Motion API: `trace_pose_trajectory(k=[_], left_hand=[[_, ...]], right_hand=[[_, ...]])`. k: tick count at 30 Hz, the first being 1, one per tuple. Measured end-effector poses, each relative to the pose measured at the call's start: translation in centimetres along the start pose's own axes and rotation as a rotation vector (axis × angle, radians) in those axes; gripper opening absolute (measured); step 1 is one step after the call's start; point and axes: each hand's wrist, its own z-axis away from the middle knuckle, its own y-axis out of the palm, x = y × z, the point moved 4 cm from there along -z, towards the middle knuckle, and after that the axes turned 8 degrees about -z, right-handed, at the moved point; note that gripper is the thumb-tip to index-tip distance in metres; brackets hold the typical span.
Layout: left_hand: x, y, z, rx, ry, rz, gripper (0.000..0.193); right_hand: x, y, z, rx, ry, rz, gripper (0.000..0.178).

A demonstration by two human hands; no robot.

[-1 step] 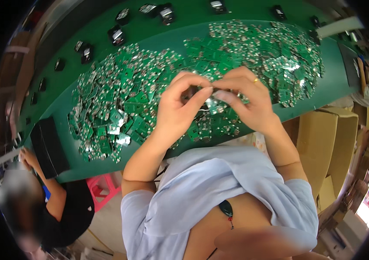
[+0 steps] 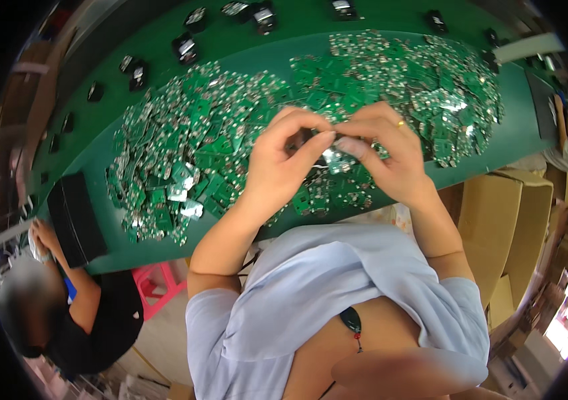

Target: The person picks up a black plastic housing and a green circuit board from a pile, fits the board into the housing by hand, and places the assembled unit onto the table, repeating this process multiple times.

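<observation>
Both my hands are close together over a spread of small green circuit boards (image 2: 220,143). My left hand (image 2: 287,147) is closed, its thumb and index finger pinched at the tips. Against it, my right hand (image 2: 387,147), with a ring on one finger, is pinched the same way. Their fingertips nearly meet. What they hold between them is small and mostly hidden by the fingers, so I cannot make it out. A dark patch shows inside the curl of the left fingers. Loose boards with shiny metal parts lie just below and around both hands.
Several small black devices (image 2: 185,48) stand along the green strip at the far side. A black box-like thing (image 2: 77,217) sits at the table's left end, beside a person in black (image 2: 90,327). Open cardboard boxes (image 2: 494,220) are at right. A pink stool (image 2: 157,287) stands lower left.
The whole view has shifted slightly. My hands keep the same pinch in nearly the same place. The person at left has moved their hands a little.
</observation>
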Motion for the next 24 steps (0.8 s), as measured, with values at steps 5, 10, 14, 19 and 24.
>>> trace_pose_trajectory(k=[5,10,14,19,24], left_hand=[[0.0,0.3,0.2,0.058,-0.108,0.189,0.016],[-0.5,-0.2,0.4,-0.082,-0.029,0.183,0.023],[-0.1,-1.0,0.6,-0.189,-0.004,-0.023,0.026],[-1.2,-1.2,0.8,-0.313,0.181,-0.229,0.024],[-1.6,-1.2,1.0,-0.345,0.233,-0.278,0.024]], right_hand=[[0.3,0.1,-0.9,0.039,-0.085,0.083,0.014],[0.7,0.1,-1.1,0.044,-0.125,0.100,0.016],[1.8,0.4,-1.3,0.065,-0.354,0.313,0.021],[2.0,0.9,-1.6,0.101,-0.365,0.387,0.023],[2.1,1.2,-1.6,0.126,-0.366,0.382,0.024]])
